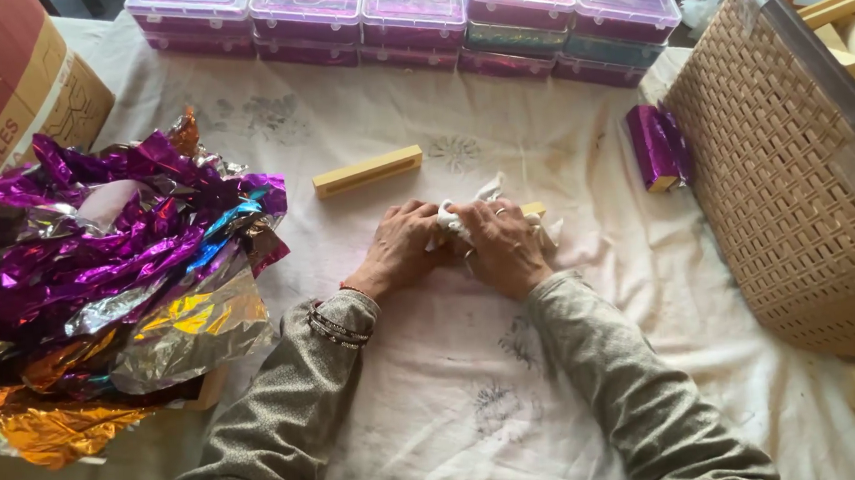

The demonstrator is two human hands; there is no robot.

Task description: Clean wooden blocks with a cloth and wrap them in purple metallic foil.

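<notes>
Our left hand (400,247) and our right hand (500,247) lie side by side on the stained white cloth (479,407) that covers the table, both curled down and pressing on a crumpled sheet of thin white paper (458,213) bunched around a pale yellow rectangular block (534,208); only one end of that block peeps out past the right knuckles, and the fingers of both hands close over the paper rather than lying flat. Taking this block as our landmark, a second pale yellow block (368,171) lies bare just beyond it and a little to the left, apart from our hands. Farther beyond it runs a double-stacked row of clear plastic boxes with purple contents (412,16). To its right lies a small block already covered in shiny purple foil (654,146), and beyond that stands a tan woven plastic basket (775,186) holding more pale blocks. Well to its left, a heap of crinkled purple, gold and silver foil sheets (100,283) spills from a cardboard box (6,89). We judge the step in hand to be folding the white paper snugly around the block; the next move seems to call for tucking the loose ends flat while one hand keeps the block from rolling.
</notes>
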